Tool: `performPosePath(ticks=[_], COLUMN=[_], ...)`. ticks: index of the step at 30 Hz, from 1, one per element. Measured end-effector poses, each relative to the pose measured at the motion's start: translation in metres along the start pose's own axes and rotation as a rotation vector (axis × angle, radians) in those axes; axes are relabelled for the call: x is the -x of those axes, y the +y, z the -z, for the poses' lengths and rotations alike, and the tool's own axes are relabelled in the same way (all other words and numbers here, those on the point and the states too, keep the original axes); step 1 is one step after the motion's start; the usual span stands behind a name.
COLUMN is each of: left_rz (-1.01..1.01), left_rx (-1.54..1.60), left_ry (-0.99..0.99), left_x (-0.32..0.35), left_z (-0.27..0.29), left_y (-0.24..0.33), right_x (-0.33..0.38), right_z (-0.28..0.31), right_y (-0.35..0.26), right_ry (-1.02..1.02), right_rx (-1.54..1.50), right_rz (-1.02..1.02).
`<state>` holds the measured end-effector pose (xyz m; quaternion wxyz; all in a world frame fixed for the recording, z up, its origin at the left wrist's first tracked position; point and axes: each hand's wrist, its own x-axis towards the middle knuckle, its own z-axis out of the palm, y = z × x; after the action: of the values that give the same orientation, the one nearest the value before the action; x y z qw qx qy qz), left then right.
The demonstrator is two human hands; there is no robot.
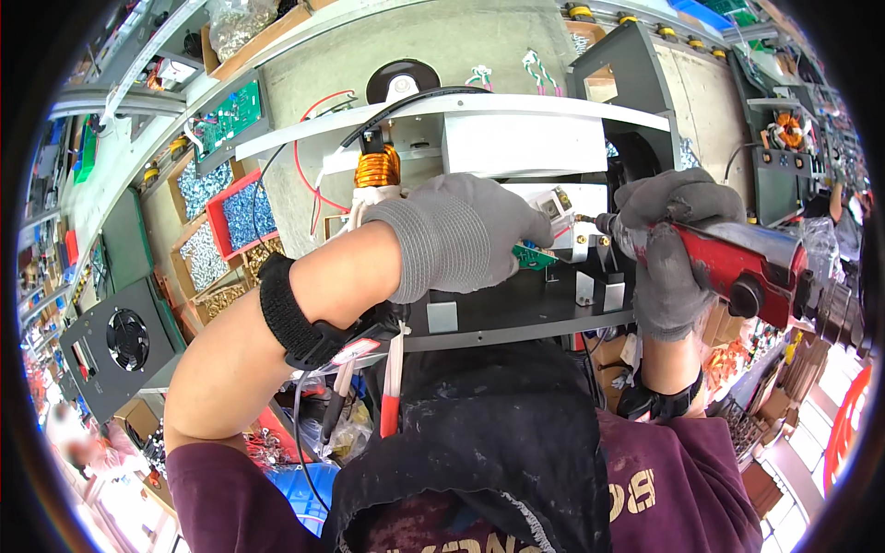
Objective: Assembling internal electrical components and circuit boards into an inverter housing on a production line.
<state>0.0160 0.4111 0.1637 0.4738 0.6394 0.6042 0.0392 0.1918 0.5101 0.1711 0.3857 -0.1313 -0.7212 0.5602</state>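
Head view: left hand (461, 235) pinches the green circuit board (533, 257), thin, stiff, fragile, best held by edges, over the metal frame (516, 313); right hand (668, 253) clenches the red power screwdriver (737, 263).

electronics assembly workshop for sure, bins of screws (247, 214), loose circuit boards (228, 115), copper coil (378, 169), half-built metal chassis (516, 309)

1. Left hand (461, 235): grey knit glove, black wrist strap (295, 323).
2. Right hand (664, 249): grey glove, darker and smudged.
3. Power screwdriver (747, 267): red body, black knob.
4. Circuit board (533, 258): green.
5. Coil (378, 169): copper-orange.
6. Chassis (516, 309): dark grey-black.
7. Screw bin (241, 214): red, silver contents.
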Motion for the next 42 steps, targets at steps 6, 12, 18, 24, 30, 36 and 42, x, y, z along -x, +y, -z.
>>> performPosePath(ticks=[6,12,18,24,30,36,42], left_rz=[-0.039,-0.086,-0.055,-0.086,-0.042,-0.156,-0.223], left_rx=[-0.051,-0.041,-0.053,-0.025,-0.062,-0.265,-0.633], left_ry=[0.086,0.139,0.098,0.147,0.151,0.238,0.548], left_x=[0.007,0.008,0.008,0.01,0.009,-0.018,-0.02], left_z=[-0.005,-0.004,-0.003,-0.001,0.023,0.053,0.061], left_y=[-0.002,-0.001,-0.003,-0.003,0.017,0.034,0.046], right_x=[0.001,-0.001,-0.004,-0.005,-0.009,0.028,0.155], right_z=[-0.008,0.002,-0.001,0.0,0.012,0.094,0.164], right_y=[-0.007,-0.001,-0.006,-0.003,-0.024,-0.059,-0.066], right_ry=[0.207,-0.03,0.002,0.022,-0.027,0.211,0.784], right_rx=[-0.044,-0.092,-0.05,-0.179,0.065,-0.22,-0.367], right_rz=[-0.187,0.002,-0.02,-0.09,-0.166,-0.119,-0.284])
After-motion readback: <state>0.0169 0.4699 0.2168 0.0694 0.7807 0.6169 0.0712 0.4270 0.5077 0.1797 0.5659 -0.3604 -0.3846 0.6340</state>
